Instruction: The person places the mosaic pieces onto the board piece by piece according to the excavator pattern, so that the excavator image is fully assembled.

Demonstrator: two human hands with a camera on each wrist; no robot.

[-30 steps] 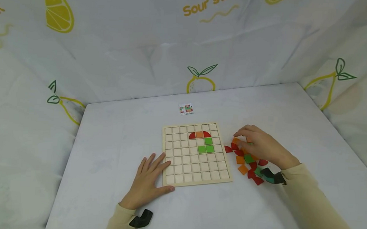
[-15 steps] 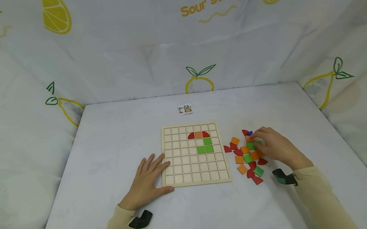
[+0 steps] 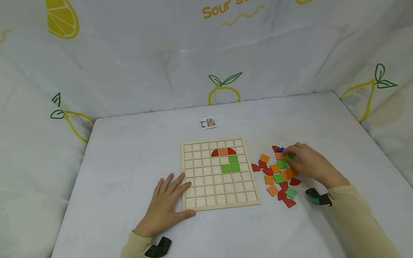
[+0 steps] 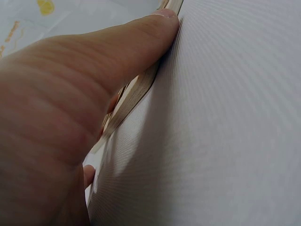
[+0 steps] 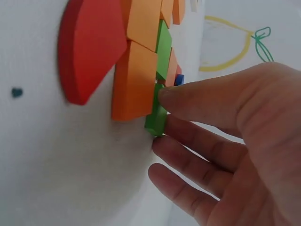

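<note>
My left hand [image 3: 165, 209] rests with fingers spread at the lower left corner of a wooden grid board [image 3: 209, 179], thumb at its near edge. Green squares [image 3: 226, 168], an orange square [image 3: 223, 151] and red quarter-circle tiles [image 3: 215, 153] sit in some of the board's cells. Right of the board, my right hand [image 3: 311, 163] pinches a green square tile [image 5: 157, 115] at the far side of a loose pile. Thumb and index finger lie on opposite sides of this tile, which looks tilted in the head view.
Loose orange squares [image 3: 272, 190], red quarter circles [image 3: 289, 203], green squares [image 3: 291, 193] and a blue piece [image 3: 280, 149] lie between the board and my right hand. Behind the board lies a small printed card [image 3: 208, 123]. A patterned cloth [image 3: 143, 63] hangs behind the table.
My right hand has moved right and back across the pile, uncovering tiles, and its fingers have closed on a green square tile. My left hand stays at the board.
</note>
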